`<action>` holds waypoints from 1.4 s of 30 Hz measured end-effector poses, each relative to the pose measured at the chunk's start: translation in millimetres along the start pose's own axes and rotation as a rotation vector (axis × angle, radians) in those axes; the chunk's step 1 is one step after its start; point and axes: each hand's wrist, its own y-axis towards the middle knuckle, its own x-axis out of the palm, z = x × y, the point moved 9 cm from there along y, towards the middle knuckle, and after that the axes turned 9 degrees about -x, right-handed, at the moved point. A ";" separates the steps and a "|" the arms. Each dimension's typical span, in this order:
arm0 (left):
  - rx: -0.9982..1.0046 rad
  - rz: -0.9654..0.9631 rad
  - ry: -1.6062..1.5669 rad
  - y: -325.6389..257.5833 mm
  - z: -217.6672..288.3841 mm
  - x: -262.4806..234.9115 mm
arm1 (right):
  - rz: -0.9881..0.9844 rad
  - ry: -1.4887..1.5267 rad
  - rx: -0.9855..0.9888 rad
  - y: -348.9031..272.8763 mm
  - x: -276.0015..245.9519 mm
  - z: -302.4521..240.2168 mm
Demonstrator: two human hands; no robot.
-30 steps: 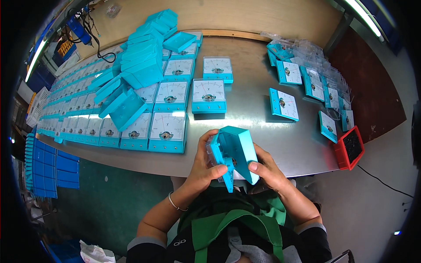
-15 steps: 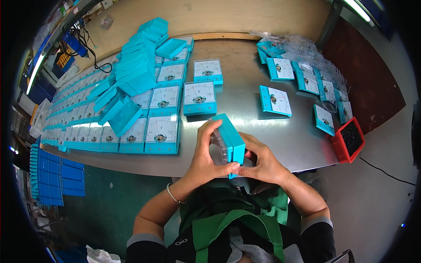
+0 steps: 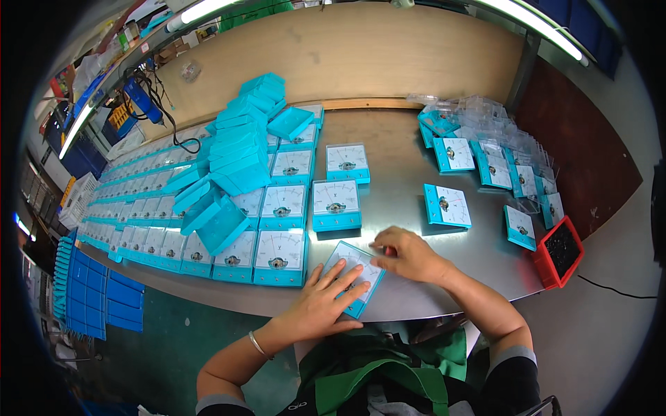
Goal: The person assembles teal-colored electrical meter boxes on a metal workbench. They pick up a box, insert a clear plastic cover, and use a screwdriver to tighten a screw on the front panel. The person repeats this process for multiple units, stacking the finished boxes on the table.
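A voltmeter (image 3: 371,276) with a white dial and turquoise case lies face up and askew at the table's near edge. My left hand (image 3: 318,304) rests flat across its dial, fingers spread, hiding much of it. Beside the meter's upper right corner is my right hand (image 3: 415,256), its fingers curled and the thumb close to the index finger; anything between them is too small or hidden to make out. Two more turquoise meters (image 3: 336,201) stand just beyond, next to rows of similar meters (image 3: 279,253) on the left.
Turquoise empty cases (image 3: 239,163) are heaped over the left rows. At right lie dial units (image 3: 447,206) on turquoise bases, clear covers (image 3: 510,128) and a red bin (image 3: 560,253) of small black parts. A blue power tool (image 3: 142,100) hangs at the back left.
The meter, held upright between both hands before, now lies face up on the table. My left hand has spread over it, and my right hand has let go to its corner. The view has tilted up.
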 end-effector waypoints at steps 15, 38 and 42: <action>-0.064 -0.080 0.317 103.4 -83.0 -14.6 | 0.111 -0.554 0.378 181.7 -47.5 140.9; -0.426 -0.139 0.414 181.4 -184.2 -30.1 | 0.209 -0.358 0.108 73.4 -141.4 69.8; -0.216 0.077 0.265 187.7 -116.2 -30.8 | 0.175 -0.526 0.069 -35.0 -126.9 48.1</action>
